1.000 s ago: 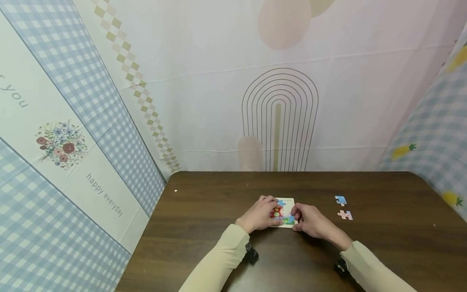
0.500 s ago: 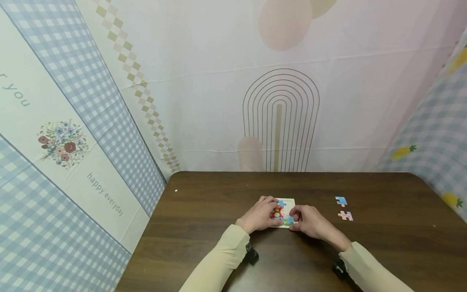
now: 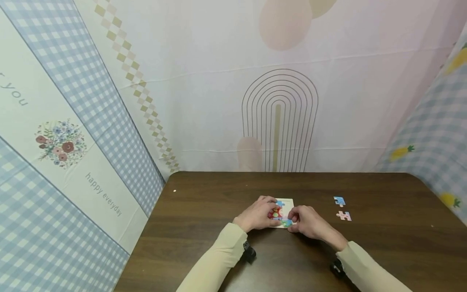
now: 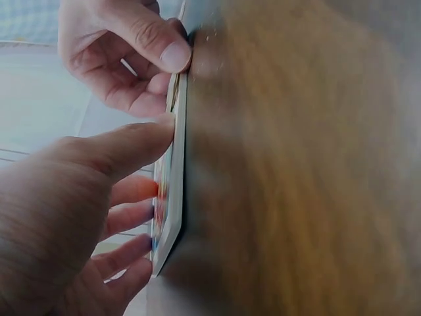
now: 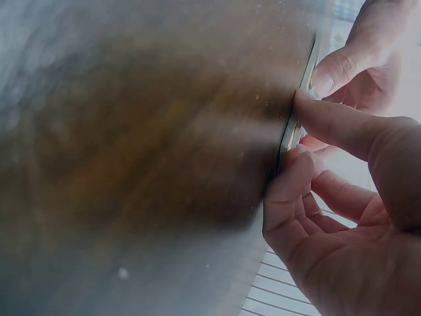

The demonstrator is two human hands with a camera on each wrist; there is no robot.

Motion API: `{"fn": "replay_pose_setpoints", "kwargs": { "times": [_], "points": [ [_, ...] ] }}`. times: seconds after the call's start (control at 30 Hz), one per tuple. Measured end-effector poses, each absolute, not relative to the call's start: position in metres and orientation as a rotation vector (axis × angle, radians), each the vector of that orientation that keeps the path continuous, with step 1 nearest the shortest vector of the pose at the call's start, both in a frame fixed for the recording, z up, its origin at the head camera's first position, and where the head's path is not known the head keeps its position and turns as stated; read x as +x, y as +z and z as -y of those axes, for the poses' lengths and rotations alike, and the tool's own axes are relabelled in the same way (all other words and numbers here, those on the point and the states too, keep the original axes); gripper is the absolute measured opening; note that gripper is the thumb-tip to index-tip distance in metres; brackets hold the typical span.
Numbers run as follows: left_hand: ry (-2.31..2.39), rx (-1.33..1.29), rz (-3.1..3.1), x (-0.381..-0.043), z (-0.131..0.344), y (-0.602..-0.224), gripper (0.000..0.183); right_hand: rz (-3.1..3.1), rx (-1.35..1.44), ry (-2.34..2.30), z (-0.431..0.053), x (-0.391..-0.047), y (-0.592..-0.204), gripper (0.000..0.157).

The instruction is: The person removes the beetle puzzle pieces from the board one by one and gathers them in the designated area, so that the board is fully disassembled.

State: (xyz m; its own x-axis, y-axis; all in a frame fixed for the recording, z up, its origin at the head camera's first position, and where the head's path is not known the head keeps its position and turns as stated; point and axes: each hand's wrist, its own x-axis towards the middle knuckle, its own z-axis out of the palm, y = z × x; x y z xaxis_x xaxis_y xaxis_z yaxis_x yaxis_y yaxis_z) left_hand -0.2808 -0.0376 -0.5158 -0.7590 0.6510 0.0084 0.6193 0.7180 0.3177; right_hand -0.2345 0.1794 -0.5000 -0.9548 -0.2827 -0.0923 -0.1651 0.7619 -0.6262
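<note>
Lying on the brown table is a small puzzle board (image 3: 288, 202) with a pale frame, partly filled with red, blue and green pieces. My left hand (image 3: 257, 213) rests over its left side, fingers spread on the face. In the left wrist view the left thumb (image 4: 141, 146) touches the near edge. My right hand (image 3: 309, 223) is at the lower right corner, where its thumb and bent forefinger pinch a puzzle piece (image 4: 174, 92) with a thin edge showing. The fingers hide most of that piece. To the right lie a blue puzzle piece (image 3: 339, 201) and a pink one (image 3: 344, 215).
The dark wooden table (image 3: 204, 194) reaches back to a pale printed curtain (image 3: 204, 121). Blue checked cloth (image 3: 109, 101) hangs at the left, with another patterned cloth on the right. A small white speck (image 3: 174, 190) lies near the table's back left corner.
My right hand has shifted slightly left along the board's lower right corner, covering more of it. The left hand stays on the board. Both loose pieces lie as before.
</note>
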Motion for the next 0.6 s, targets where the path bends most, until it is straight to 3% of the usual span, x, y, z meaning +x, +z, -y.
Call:
{"fn": "replay_pose_setpoints", "kwargs": {
  "times": [0.13,0.6],
  "points": [
    [0.485,0.981,-2.803,-0.279,0.042,-0.506,0.053,-2.772,-0.345,-0.965,-0.181,-0.235,-0.5,0.024],
    [0.598,0.859,-2.78,-0.279,0.06,-0.509,0.083,-2.755,-0.331,-0.983,-0.183,-0.234,-0.5,0.023]
  ]
}}
